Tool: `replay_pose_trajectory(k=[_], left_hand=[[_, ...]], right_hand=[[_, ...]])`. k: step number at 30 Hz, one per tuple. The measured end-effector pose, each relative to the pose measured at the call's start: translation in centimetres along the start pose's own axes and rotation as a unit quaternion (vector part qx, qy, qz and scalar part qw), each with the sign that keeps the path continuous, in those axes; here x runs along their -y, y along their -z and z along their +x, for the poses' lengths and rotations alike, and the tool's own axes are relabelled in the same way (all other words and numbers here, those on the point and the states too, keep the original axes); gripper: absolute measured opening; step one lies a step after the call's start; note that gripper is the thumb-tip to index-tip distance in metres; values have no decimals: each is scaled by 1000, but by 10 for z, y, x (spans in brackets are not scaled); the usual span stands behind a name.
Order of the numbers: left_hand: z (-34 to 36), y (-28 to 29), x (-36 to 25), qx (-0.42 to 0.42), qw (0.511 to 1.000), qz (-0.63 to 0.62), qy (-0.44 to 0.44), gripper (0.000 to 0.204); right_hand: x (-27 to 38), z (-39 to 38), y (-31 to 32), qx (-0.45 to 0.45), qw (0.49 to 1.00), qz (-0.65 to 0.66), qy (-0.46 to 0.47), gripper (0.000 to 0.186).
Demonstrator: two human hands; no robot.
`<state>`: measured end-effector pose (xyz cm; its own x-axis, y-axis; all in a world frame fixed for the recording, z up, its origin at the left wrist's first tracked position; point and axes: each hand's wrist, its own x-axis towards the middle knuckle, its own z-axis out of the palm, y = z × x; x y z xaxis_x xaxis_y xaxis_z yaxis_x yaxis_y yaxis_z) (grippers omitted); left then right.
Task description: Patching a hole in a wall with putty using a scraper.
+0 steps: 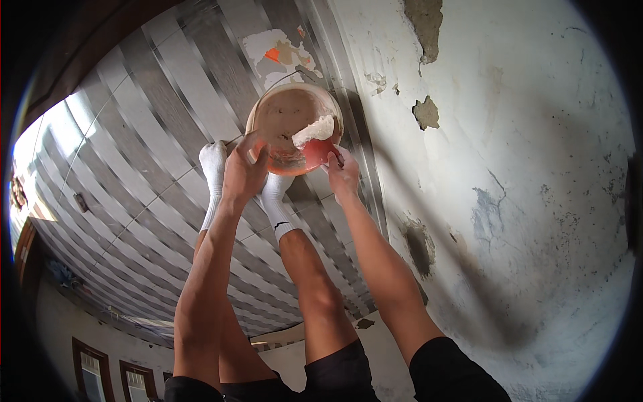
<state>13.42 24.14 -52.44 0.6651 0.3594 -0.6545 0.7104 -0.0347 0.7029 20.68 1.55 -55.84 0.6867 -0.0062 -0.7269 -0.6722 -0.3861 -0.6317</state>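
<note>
A person stands on a striped grey tiled floor (pixel 140 134) beside a weathered wall, looking down at a round orange-red plastic bowl (pixel 295 127) held in both bare hands. At the nine o'clock side of the bowl, the left hand (pixel 244 171) grips the rim, its fingers (pixel 258 151) curled over the edge and pressed together, thumb on the inner side. Just left of that hand, and below it at six o'clock, two feet in white socks (pixel 213 164) stand on the tiles, one partly hidden under the wrist.

The bowl sits at the twelve o'clock end of the outstretched arms, above the floor, close to where the tiles meet the wall. Its inside is smeared with a brownish grey coating, and a lump of pale plaster-like paste (pixel 313 130) lies against its four o'clock wall.

At the bowl's five o'clock edge, the right hand (pixel 343 175) holds the rim, fingers (pixel 333 159) closed on the lip and pinching it; whether they also touch the paste cannot be told.

To the right, the whitish wall (pixel 509 167) shows patches of missing render (pixel 426 112) at one o'clock and bluish stains at three o'clock.
</note>
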Motion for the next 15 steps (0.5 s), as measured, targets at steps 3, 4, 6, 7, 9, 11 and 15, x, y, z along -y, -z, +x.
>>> replay_pose_trajectory(k=[3, 4, 6, 7, 9, 11, 15], left_hand=[[-44, 10, -10, 14, 999, -44, 27, 34], [-54, 11, -11, 14, 999, -45, 27, 34], [-68, 12, -10, 37, 995, -56, 71, 30], [-70, 14, -7, 34, 995, -53, 73, 30], [-77, 12, 8, 31, 994, -66, 83, 28], [-81, 11, 9, 30, 992, -79, 88, 28], [-93, 12, 10, 41, 988, -118, 95, 31]], right_hand=[[13, -10, -10, 3, 999, -30, -11, 29], [20, -14, -9, 18, 999, -18, -36, 29], [31, -21, -5, 32, 998, -9, -60, 30], [33, -28, -7, 27, 997, 27, -63, 30], [40, -39, -5, 25, 995, 64, -67, 31], [55, -51, 1, 48, 991, 107, -56, 33], [75, -73, 4, 62, 988, 129, -56, 33]])
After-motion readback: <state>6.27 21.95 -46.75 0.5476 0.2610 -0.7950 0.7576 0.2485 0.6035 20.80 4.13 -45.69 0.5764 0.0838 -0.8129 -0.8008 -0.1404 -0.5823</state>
